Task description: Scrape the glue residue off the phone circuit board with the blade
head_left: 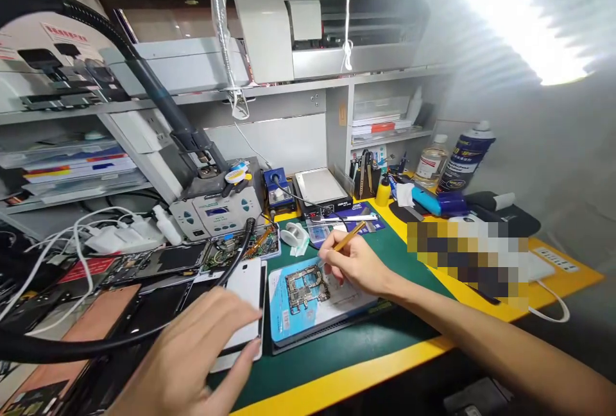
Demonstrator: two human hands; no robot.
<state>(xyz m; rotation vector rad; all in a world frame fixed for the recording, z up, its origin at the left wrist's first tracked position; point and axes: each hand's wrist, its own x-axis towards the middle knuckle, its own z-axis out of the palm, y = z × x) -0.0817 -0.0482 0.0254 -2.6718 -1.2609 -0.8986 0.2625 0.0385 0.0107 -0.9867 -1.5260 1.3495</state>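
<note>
My right hand (353,262) is closed in a pen grip around a slim gold-coloured tool (350,236). Its working tip is hidden by my fingers, so I cannot tell its exact kind. Right beside these fingers is a phone circuit board (303,289), lying flat on a blue and white printed pad (279,320). My left hand (192,345) is in the lower left foreground, fingers stretched and thumb apart, with nothing visible in it. Near its fingertips is the edge of a white tablet-like panel (243,300); I cannot tell whether they touch.
A green mat (298,371) covers the yellow-edged bench. Opened devices (168,262) and a black hose (96,348) crowd the left. Behind stand a grey rework station (216,210), a heating plate (322,188) and a soldering stand (279,191). A spray can (464,159) stands back right.
</note>
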